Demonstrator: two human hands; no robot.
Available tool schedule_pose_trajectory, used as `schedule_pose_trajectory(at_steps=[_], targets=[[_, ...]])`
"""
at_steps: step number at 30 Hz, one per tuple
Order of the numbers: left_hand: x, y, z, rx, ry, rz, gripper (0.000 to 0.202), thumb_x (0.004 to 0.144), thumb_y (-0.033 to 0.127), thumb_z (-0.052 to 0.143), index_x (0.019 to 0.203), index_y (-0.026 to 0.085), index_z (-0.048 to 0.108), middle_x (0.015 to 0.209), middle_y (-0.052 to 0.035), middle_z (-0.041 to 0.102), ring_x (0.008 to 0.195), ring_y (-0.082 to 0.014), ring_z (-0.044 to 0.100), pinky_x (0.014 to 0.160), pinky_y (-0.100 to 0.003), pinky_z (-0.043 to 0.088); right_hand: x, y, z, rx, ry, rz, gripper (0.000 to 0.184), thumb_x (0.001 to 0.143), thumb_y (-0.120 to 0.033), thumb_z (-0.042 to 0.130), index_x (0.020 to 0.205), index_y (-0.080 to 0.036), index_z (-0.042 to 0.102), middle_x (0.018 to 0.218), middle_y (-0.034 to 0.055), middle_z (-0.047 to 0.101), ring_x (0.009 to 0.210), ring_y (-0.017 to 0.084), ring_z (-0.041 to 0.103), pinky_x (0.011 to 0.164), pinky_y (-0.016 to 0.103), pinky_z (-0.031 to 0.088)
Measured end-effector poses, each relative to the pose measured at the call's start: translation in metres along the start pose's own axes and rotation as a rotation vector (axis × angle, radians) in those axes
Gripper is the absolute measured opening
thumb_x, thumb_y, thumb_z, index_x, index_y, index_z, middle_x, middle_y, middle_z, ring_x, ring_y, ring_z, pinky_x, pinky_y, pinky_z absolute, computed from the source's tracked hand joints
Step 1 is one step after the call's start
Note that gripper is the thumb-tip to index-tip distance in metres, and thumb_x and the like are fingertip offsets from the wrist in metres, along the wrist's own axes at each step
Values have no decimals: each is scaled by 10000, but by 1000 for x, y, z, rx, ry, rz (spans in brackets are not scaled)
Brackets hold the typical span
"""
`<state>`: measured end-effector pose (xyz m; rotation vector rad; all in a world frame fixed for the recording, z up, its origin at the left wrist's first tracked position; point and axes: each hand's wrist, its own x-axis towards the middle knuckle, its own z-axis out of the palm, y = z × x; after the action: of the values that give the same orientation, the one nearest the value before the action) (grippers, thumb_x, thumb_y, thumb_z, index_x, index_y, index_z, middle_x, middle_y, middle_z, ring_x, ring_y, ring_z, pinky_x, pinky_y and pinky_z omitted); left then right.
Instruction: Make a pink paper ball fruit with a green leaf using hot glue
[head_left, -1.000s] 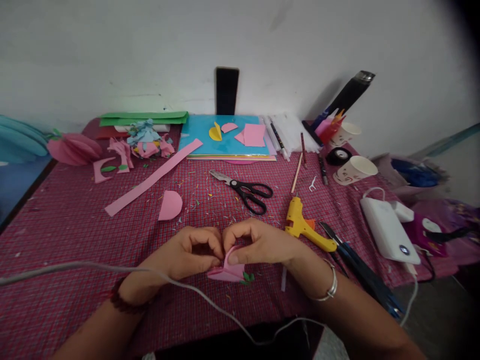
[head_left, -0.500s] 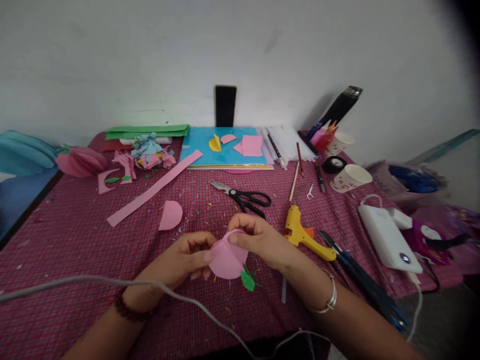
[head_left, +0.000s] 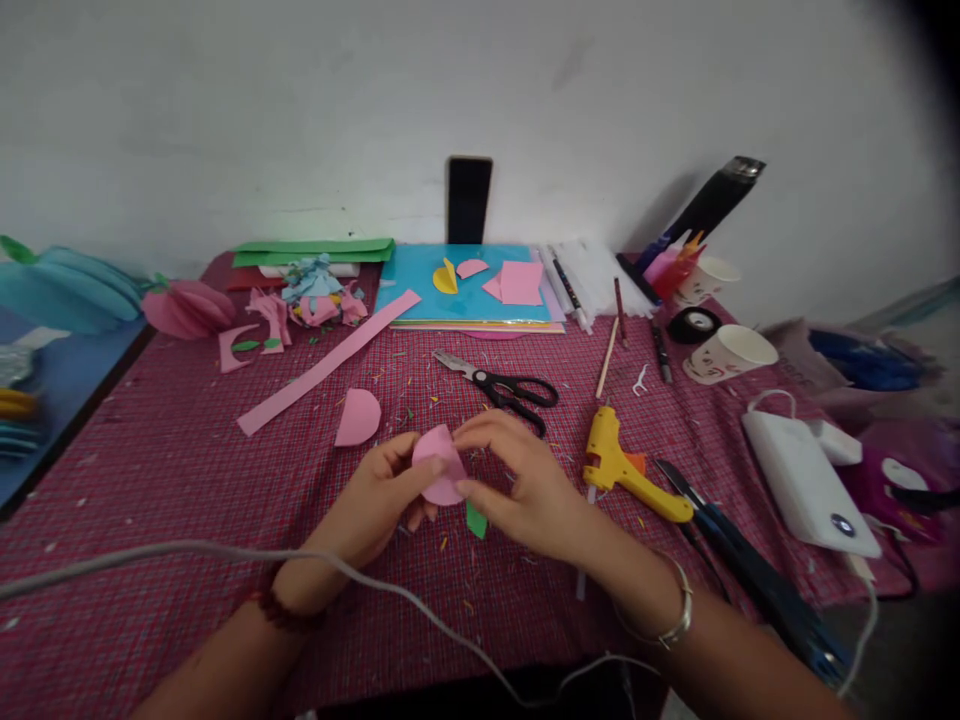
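Observation:
Between my hands is a folded pink paper circle, raised over the checked tablecloth. My left hand pinches its left side, thumb lying across the front. My right hand has its thumb on the lower right edge and its fingers curled at the upper right edge. Below the circle a green paper leaf shows, partly hidden by my right thumb; whether it is joined to the pink paper I cannot tell. Left of my hands lies a pink half-circle. Beyond them rest black-handled scissors.
A yellow glue gun and a blue knife lie right of my right arm. A white cable crosses before my forearms. Paper cups, a white power bank, a pink strip and a blue folder surround the work area.
The pink circle has turned and now looks narrower, more folded. My right hand has shifted from its top to its right edge. The view has swung slightly left.

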<state>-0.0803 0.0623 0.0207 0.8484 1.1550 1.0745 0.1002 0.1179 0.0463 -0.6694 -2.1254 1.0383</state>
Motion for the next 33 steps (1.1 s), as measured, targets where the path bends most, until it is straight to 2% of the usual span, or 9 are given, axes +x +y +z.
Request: schedule_pose_trajectory(at_steps=[2,5,10,14,18,24,26,29,33], targets=[[0,0,1,-36,-18,83,259,803,411,689,817,172,589,603,41,568,431,-53,464,362,-147,356,-2,-1,4,5,-74,33,379,811,-189,683,1168,-234,565,1168,84,589,1100,225,552,969,414,440],[-1,2,0,-68,-105,196,226,832,398,665,821,180,608,685,26,600,469,-54,493,398,-158,406,-2,-1,8,71,-92,70,499,770,-150,716,1226,-248,539,1202,78,575,1116,219,550,992,413,438],[-2,1,-5,33,-109,227,165,875,333,634,820,177,635,670,35,581,481,-43,486,445,-154,415,1,-1,6,189,-61,84,411,758,-171,750,1137,-224,600,1152,79,593,1063,209,570,951,398,469],[-3,-2,-6,37,-94,211,216,885,385,618,836,176,641,652,28,578,492,-59,486,428,-159,400,2,-1,5,334,-48,95,349,761,-200,754,1088,-219,631,1106,69,597,1015,198,586,877,366,510],[-4,-2,-7,31,-86,186,244,883,416,613,851,175,640,663,13,595,527,-81,520,428,-169,411,2,0,6,474,-54,119,357,757,-235,767,1090,-215,641,1084,61,595,980,188,602,877,363,513],[-5,2,-5,57,-69,166,226,903,355,578,794,164,630,631,18,585,497,-75,512,433,-175,414,3,5,5,694,-94,211,353,764,-307,759,1070,-189,627,1011,50,620,924,176,612,862,357,493],[-6,6,-4,109,-60,182,213,901,328,567,779,162,622,620,19,582,494,-78,512,436,-179,416,3,7,5,729,-89,270,288,814,-335,702,1044,-184,617,955,35,625,865,155,600,820,329,484],[-9,12,0,249,-20,246,189,894,287,540,758,166,593,607,29,571,479,-78,504,443,-185,412,4,11,5,660,3,367,184,852,-344,631,942,-186,606,848,3,598,762,130,553,741,291,456],[-12,16,2,610,35,516,198,883,203,502,690,178,539,579,37,527,502,-86,490,476,-196,387,5,16,8,590,22,412,135,804,-302,634,838,-189,568,760,-25,538,689,119,488,671,268,410]])
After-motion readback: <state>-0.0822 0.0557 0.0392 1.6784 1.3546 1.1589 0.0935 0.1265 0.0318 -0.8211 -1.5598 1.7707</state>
